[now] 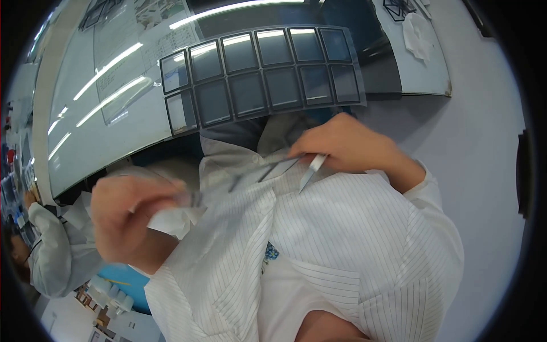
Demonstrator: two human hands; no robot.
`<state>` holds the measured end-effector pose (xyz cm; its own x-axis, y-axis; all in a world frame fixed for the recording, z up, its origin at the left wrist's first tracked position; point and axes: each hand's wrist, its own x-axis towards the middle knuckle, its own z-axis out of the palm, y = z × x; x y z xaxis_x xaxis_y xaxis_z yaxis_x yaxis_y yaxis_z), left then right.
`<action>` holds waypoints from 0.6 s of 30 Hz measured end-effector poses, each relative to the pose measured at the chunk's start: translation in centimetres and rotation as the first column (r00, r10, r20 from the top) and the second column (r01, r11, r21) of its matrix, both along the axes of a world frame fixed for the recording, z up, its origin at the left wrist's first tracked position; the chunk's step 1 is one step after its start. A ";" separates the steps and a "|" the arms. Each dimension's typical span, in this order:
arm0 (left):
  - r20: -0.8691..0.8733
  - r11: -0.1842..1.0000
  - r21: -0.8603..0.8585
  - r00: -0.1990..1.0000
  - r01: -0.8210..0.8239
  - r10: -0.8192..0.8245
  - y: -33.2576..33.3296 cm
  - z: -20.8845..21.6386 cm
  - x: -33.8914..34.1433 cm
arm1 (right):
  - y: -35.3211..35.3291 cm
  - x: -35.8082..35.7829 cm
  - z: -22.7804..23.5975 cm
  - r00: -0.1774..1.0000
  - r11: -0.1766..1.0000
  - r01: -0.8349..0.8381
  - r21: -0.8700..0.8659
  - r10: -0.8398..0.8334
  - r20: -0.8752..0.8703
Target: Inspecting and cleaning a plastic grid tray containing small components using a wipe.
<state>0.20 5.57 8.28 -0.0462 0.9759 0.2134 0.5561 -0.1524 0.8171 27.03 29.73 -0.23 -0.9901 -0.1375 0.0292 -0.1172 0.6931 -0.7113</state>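
Observation:
In front of my chest, a narrow strip of clear film with dark bars (248, 177) stretches between my hands, partly smeared by motion. My left hand (128, 208), blurred too, is closed with its fingertips at the strip's left end. Beside the strip's other end is my right hand (345, 145), fingers curled and closed. A small pointed knife-like metal tool (312, 172) sticks out below these fingers, its tip downward; its handle is hidden in the hand. Beyond the hands, a clear sheet with two rows of black rectangular frames (265, 86) lies on the table near its edge.
The glossy table (137, 128) reflects long ceiling lights. White crumpled paper (417, 37) and a black wire-like frame piece (397, 8) lie at its far right. At the left, another person in a pale sleeve (60, 251) sits close by. A pale wall (473, 148) stands on the right.

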 end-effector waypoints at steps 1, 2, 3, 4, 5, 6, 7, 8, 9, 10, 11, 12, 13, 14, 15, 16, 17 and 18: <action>0.002 1.000 0.001 1.000 0.004 -0.004 0.0 -0.4 -0.2 | 0.8 0.5 1.2 0.994 0.996 0.075 0.038 -0.078 0.073; 0.231 0.972 -0.154 0.950 -0.179 0.211 0.0 -0.5 -0.1 | 1.6 0.9 2.3 0.979 0.987 0.141 0.077 -0.150 0.136; 0.407 0.890 -0.339 0.806 -0.304 0.430 0.2 -0.7 0.0 | 2.3 1.2 3.4 0.980 0.987 0.144 0.074 -0.152 0.132; 0.444 0.889 -0.342 0.781 -0.306 0.439 0.7 -1.6 -0.2 | 2.9 1.3 4.5 0.961 0.963 0.264 0.058 -0.268 0.066; 0.453 0.901 -0.337 0.792 -0.273 0.409 2.1 -2.8 -0.7 | 3.3 1.9 5.3 0.911 0.910 0.412 0.047 -0.412 0.012; 0.451 0.884 -0.368 0.776 -0.289 0.441 2.7 -3.1 -0.8 | 4.0 1.9 5.9 0.910 0.909 0.414 0.045 -0.415 0.009; 0.447 0.864 -0.398 0.757 -0.308 0.476 3.2 -3.5 -0.9 | 4.8 1.8 6.3 0.907 0.905 0.418 0.076 -0.420 0.014; 0.437 0.851 -0.407 0.748 -0.332 0.500 4.2 -4.4 -0.9 | 5.2 1.7 6.4 0.901 0.897 0.428 0.112 -0.433 0.023; 0.432 0.851 -0.404 0.749 -0.337 0.502 4.8 -4.6 -1.0 | 5.3 1.5 6.5 0.902 0.898 0.427 0.110 -0.431 0.017; 0.330 0.829 -0.414 0.786 -0.377 0.522 5.4 -4.8 -1.1 | 5.3 1.2 6.6 0.875 0.837 0.474 0.272 -0.483 -0.036; 0.222 0.803 -0.418 0.810 -0.424 0.543 5.5 -5.1 -1.2 | 5.2 0.8 6.5 0.848 0.751 0.510 0.419 -0.520 -0.101; 0.143 0.761 -0.387 0.781 -0.521 0.607 5.5 -5.6 -0.8 | 5.3 0.8 6.0 0.849 0.738 0.513 0.439 -0.511 -0.134; 0.134 0.752 -0.385 0.774 -0.535 0.619 5.4 -5.3 -0.4 | 4.9 0.5 5.7 0.855 0.746 0.507 0.431 -0.499 -0.140; -0.108 0.708 -0.344 0.774 -0.617 0.623 5.3 -5.0 0.2 | 4.2 0.4 5.7 0.879 0.803 0.475 0.360 -0.448 -0.161; -0.342 0.670 -0.285 0.725 -0.686 0.597 5.1 -4.8 0.4 | 3.5 0.3 5.5 0.899 0.852 0.437 0.288 -0.399 -0.183; -0.377 0.660 -0.249 0.698 -0.709 0.608 4.7 -5.3 0.6 | 2.8 0.2 5.2 0.931 0.889 0.360 0.285 -0.321 -0.175; -0.381 0.656 -0.249 0.695 -0.712 0.610 4.6 -5.1 0.7 | 2.2 0.2 4.8 0.932 0.891 0.357 0.281 -0.318 -0.176; -0.461 0.645 -0.211 0.657 -0.734 0.597 4.5 -5.1 0.9 | 1.5 0.1 4.2 0.950 0.877 0.311 0.366 -0.285 -0.125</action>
